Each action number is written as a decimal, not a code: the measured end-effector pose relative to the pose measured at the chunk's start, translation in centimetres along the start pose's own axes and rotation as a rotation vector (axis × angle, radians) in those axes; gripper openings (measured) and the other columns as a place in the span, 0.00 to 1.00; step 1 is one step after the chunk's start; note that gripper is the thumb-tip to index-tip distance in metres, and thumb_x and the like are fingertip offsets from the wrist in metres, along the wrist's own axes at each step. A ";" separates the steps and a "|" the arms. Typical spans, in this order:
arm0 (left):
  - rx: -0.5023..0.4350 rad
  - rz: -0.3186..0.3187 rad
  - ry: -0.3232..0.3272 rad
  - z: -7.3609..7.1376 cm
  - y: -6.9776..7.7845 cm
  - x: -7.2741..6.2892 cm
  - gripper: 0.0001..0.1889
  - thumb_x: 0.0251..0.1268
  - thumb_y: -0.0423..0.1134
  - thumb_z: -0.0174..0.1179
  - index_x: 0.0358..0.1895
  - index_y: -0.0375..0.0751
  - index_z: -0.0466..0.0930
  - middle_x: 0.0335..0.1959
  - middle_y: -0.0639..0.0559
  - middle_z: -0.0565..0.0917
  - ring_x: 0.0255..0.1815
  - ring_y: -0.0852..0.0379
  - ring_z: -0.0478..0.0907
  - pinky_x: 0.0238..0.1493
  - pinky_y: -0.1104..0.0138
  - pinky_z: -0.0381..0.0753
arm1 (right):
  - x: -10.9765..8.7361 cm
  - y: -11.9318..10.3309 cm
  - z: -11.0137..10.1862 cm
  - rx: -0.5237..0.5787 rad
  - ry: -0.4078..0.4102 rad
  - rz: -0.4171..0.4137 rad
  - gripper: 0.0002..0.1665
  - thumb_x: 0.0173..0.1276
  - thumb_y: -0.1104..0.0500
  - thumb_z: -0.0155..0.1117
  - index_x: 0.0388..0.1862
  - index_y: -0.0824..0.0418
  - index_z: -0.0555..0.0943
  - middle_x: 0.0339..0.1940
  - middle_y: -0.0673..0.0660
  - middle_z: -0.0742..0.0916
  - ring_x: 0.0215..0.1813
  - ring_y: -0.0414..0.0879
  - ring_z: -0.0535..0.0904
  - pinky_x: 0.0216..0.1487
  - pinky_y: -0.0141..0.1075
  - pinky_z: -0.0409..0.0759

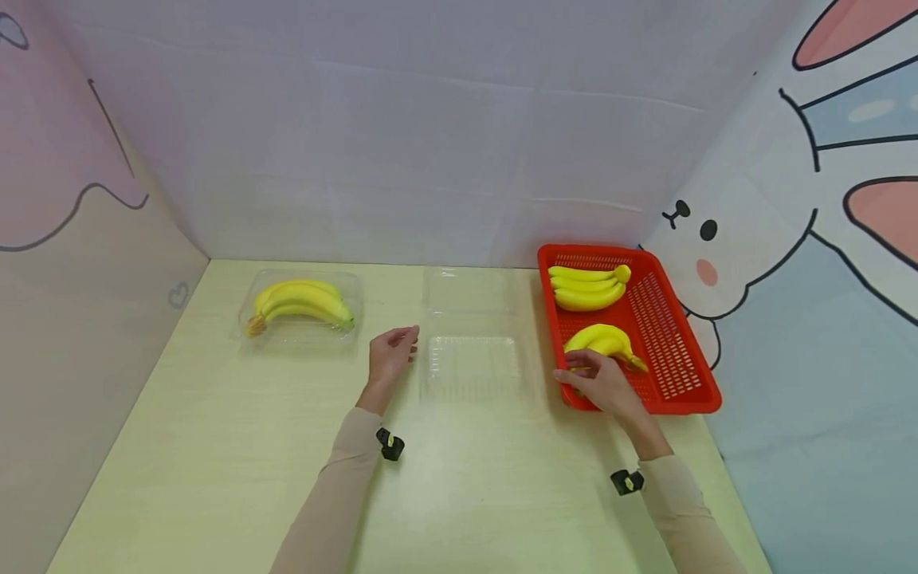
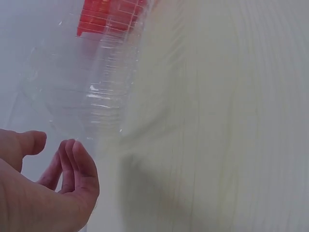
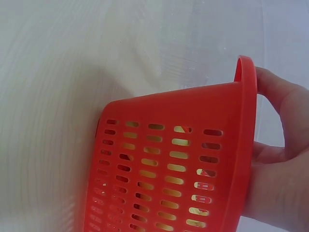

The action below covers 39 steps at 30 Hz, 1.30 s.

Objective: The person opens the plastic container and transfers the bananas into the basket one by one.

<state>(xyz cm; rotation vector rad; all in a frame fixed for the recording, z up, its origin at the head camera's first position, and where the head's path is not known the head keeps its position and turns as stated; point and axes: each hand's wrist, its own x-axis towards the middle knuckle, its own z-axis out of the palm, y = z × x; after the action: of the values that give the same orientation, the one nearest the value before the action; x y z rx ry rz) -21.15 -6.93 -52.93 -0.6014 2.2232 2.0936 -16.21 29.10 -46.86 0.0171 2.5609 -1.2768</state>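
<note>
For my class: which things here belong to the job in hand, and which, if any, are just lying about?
Likely in the job:
left hand
right hand
red basket
near banana bunch
far banana bunch
open clear container
second clear container, holding bananas

Likely surroundings rather than loose items:
table
wrist cameras, worn
rabbit-print wall

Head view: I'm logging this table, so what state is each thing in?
Left clear container: holds bananas; closure unclear.
Middle clear container: open, empty.
Red basket: upright, holding two banana bunches.
Left hand: holding nothing.
Right hand: at the basket's near-left corner, grip unclear.
</note>
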 end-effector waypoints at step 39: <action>-0.159 -0.042 0.116 -7.6 -0.5 -1.1 0.24 0.78 0.50 0.58 0.55 0.28 0.84 0.41 0.47 0.87 0.39 0.55 0.85 0.41 0.67 0.86 | -0.2 -0.3 0.1 0.011 0.007 -0.022 0.33 0.73 0.48 0.69 0.67 0.69 0.75 0.61 0.67 0.82 0.58 0.60 0.80 0.55 0.36 0.83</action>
<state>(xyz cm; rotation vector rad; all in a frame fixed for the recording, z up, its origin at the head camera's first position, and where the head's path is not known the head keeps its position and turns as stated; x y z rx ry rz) -18.13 -14.03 -52.32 -0.7918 2.0924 2.2850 -16.02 28.85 -46.61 -0.0050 2.5664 -1.3014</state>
